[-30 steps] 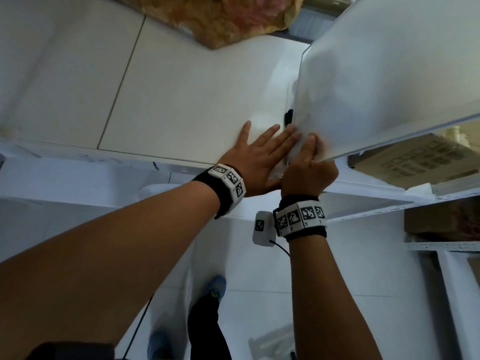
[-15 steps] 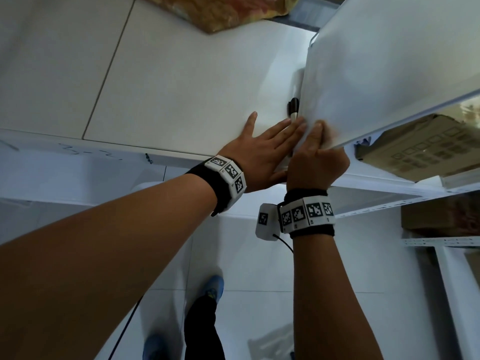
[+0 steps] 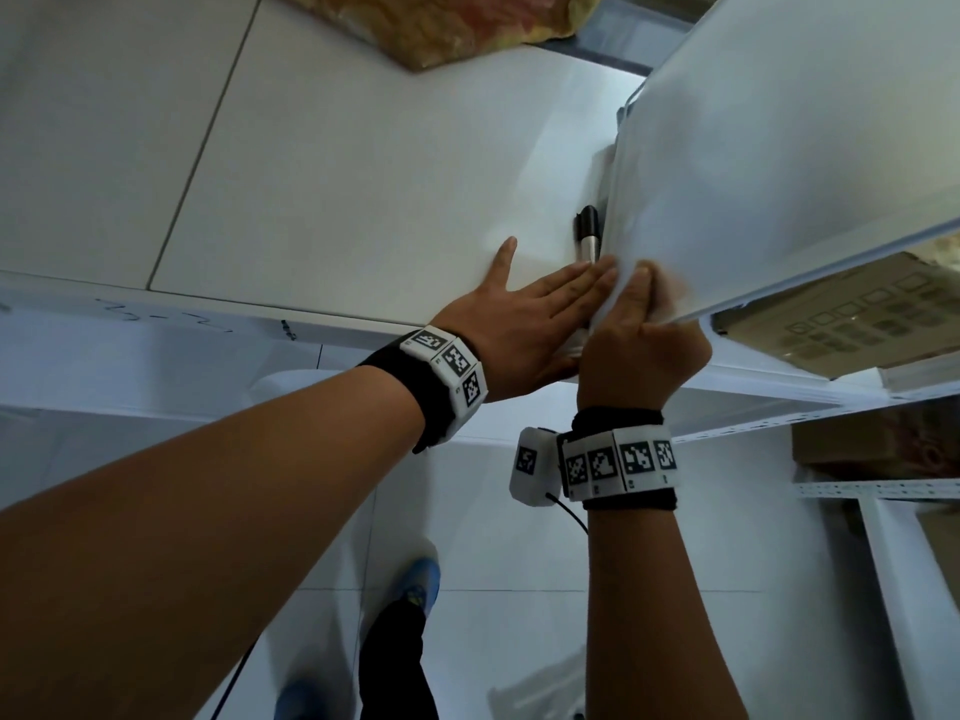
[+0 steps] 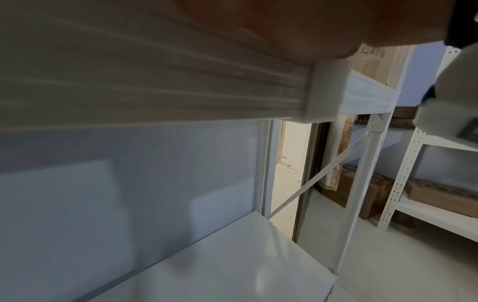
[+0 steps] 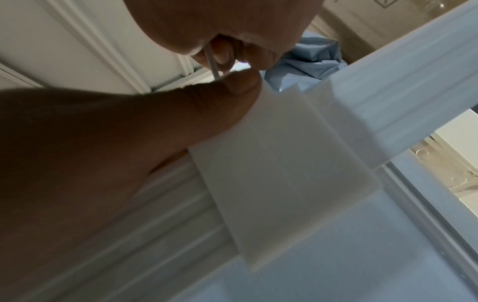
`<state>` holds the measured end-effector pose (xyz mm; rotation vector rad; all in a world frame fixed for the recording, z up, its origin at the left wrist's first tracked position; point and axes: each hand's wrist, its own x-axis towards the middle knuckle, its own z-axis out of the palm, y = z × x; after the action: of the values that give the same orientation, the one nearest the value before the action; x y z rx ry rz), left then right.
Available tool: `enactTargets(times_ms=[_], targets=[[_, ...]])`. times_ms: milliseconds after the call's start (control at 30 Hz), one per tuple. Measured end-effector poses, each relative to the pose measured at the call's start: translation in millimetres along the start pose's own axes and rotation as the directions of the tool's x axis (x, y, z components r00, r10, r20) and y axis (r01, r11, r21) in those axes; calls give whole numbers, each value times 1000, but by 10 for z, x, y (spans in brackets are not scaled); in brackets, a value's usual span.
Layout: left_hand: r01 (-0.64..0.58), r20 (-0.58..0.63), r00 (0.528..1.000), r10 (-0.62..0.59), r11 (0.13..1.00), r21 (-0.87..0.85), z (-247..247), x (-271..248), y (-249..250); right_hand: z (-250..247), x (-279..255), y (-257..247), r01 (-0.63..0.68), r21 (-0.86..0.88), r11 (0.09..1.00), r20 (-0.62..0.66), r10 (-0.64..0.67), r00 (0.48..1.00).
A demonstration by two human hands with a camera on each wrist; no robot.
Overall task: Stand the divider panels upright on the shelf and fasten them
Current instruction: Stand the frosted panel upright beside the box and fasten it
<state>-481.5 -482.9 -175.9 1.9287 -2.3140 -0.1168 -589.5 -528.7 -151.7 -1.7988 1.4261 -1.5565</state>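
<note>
A translucent white divider panel [image 3: 779,148] stands upright on the white shelf [image 3: 337,174]. My right hand [image 3: 644,324] grips its lower front corner, thumb on the left face and fingers curled behind. In the right wrist view, thumb and fingers [image 5: 232,71] pinch the panel's thin edge [image 5: 212,65] above a white clip piece [image 5: 284,163] over the shelf's front lip. My left hand [image 3: 550,288] lies flat on the shelf, straight fingers touching the panel's foot. Its palm [image 4: 284,24] rests above the same clip [image 4: 325,92].
A black marker [image 3: 588,241] lies on the shelf against the panel's left side. A patterned bag [image 3: 441,23] sits at the shelf's back. A cardboard box [image 3: 857,314] lies right of the panel. Another white rack [image 3: 883,491] stands to the right, with my blue shoe [image 3: 415,584] below.
Both hands keep the same hold at the panel's front corner. The view has shifted a little, and more of the marker shows beside the panel.
</note>
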Motion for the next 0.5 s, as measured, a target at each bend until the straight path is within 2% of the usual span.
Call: enactTargets(times_ms=[333,500], targets=[[11,7,1000,-10,1000,-17,-21,1,17,31,-2,30,-9,1,1000,-52,9,999],[11,-6,1000,-11,1000,-7,-20,24,20,52,36,58,42,-28,999,-42,-43,998]])
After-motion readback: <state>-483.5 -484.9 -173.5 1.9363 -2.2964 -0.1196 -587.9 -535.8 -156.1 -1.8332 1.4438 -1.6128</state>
